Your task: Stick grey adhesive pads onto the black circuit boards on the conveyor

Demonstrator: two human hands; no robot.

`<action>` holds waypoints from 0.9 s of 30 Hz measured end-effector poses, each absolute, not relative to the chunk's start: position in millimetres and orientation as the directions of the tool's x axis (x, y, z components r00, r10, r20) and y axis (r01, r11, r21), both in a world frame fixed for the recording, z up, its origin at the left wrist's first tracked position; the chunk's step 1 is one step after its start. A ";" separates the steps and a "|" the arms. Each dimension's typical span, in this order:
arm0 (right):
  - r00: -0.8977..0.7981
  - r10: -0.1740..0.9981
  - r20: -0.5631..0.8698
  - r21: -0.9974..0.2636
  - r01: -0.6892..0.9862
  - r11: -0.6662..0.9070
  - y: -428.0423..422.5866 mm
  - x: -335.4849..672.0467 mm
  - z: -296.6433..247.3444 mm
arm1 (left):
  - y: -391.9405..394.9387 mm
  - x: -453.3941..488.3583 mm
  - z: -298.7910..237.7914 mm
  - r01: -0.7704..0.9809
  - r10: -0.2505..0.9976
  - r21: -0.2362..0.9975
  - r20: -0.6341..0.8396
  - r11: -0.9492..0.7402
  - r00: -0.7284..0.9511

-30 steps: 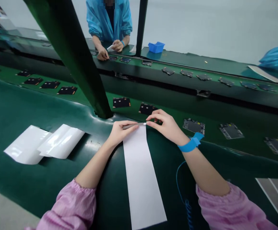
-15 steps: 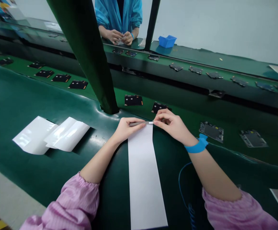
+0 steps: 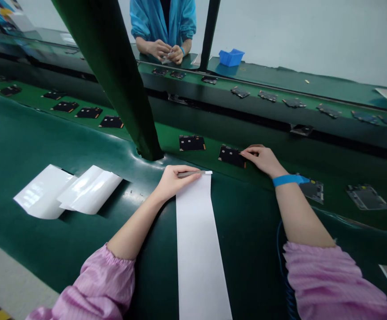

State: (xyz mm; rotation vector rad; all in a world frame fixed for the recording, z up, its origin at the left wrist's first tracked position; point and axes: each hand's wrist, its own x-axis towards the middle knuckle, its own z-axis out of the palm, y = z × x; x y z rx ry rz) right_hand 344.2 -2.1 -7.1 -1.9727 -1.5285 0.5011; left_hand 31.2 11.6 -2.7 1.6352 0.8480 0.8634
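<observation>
My left hand [image 3: 180, 180] pinches a slim grey tool [image 3: 189, 174] between thumb and fingers, over the far end of a long white paper strip [image 3: 200, 249]. A small white piece [image 3: 208, 172] shows at the tool's right tip. My right hand [image 3: 261, 159] reaches to the upper right corner of a black circuit board [image 3: 230, 155] with orange tabs. Thumb and fingertips are pressed together there, touching or just over the board; anything between them is too small to make out. A blue band [image 3: 288, 179] circles the right wrist.
More black boards [image 3: 192, 143] lie along the green belt [image 3: 166, 142]; grey-faced boards [image 3: 367, 197] lie to the right. A green slanted post [image 3: 113, 80] stands ahead. Glossy white sheets [image 3: 91, 189] rest at left. Across, a person's hands [image 3: 168, 51] work near a blue bin [image 3: 231, 58].
My right hand has left the tool's tip and moved right and forward to the circuit board. The nearby boards have shifted rightward. My left hand stays almost in place.
</observation>
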 end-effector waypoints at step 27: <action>0.533 0.830 0.166 -0.521 0.762 -0.385 -67.2 334.9 89.2 | 10.9 30.8 0.5 0.119 0.863 0.977 0.098 -0.179 0.495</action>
